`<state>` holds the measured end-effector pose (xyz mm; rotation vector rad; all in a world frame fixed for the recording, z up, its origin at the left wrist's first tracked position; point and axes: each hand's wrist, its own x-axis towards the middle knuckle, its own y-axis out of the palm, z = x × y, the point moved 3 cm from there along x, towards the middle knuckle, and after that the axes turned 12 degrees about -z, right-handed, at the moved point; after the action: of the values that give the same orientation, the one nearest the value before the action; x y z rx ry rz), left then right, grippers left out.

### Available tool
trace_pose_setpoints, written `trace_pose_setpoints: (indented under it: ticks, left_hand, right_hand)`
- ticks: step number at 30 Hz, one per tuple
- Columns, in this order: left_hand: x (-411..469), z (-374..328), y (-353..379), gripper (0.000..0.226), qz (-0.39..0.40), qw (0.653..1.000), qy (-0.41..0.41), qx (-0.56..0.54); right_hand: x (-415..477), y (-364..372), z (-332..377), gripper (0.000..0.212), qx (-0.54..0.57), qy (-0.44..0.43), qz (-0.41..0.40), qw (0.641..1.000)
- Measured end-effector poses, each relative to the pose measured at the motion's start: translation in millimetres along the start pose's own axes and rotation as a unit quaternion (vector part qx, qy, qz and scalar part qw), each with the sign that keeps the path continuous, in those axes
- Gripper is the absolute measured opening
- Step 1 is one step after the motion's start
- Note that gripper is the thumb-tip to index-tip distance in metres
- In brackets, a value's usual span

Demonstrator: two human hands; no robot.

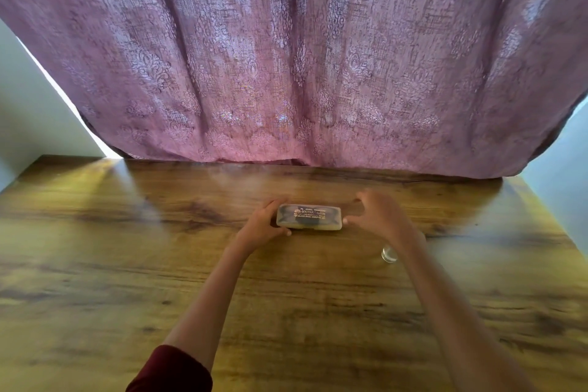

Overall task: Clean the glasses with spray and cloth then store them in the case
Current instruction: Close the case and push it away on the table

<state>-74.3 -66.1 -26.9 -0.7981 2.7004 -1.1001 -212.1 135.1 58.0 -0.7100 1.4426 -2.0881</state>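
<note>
Closed case flat on the wooden table, towards the far edge, lid up, gold lettering too blurred to read in full. Through the cloudy lid, a dark shape, probably the glasses, though not plain enough to be sure. At the case's left end, left hand gripping it, thumb on the near side, fingers curled over the far side. At the right end, right hand spread and arched, holding nothing, thumb tip touching or just beside the near right corner; impossible to tell which. Partly hidden by the right forearm, a small clear bottle, likely the spray. No cloth in view. Judged as a step at the case itself: either about to be opened or already closed with the glasses stored. If opening: steady with the left, set the right's fingertips on the lid's front lip, lift without sliding the case. Behind, a mauve patterned curtain.
</note>
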Motion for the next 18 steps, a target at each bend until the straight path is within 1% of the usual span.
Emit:
trace_pose_setpoints:
  ticks: [2,4,7,10,12,15,18]
  left_hand:
    - [-1.6,1.1,-0.2,0.082,0.003,1.0,-0.007,-0.005]
    - [-3.3,1.6,-0.7,0.083,0.002,1.0,-0.009,-0.006]
    - [-4.7,1.9,0.3,0.085,0.001,1.0,-0.016,-0.006]
    - [-5.4,1.3,1.2,0.086,-0.004,1.0,-0.023,-0.012]
    - [-6.0,1.3,1.8,0.085,-0.005,1.0,-0.021,-0.005]
    - [-6.3,1.3,2.9,0.082,-0.01,1.0,-0.018,0.002]
    - [-6.2,-1.9,2.8,0.08,-0.017,1.0,-0.016,0.01]
  right_hand:
    - [-8.9,-12.8,-11.3,0.045,0.004,0.019,-0.009,1.0]
    - [-20.0,-23.1,-23.3,0.049,0.056,0.04,-0.02,0.997]
    - [-40.1,-30.0,-38.9,0.056,0.158,0.072,-0.041,0.984]
    - [-57.9,-25.3,-54.5,0.067,0.217,0.105,-0.051,0.969]
    - [-66.6,-19.2,-64.0,0.07,0.239,0.124,-0.052,0.962]
    - [-77.3,-7.1,-76.0,0.067,0.247,0.154,-0.055,0.955]
    - [-83.4,9.1,-84.9,0.053,0.265,0.177,-0.05,0.947]
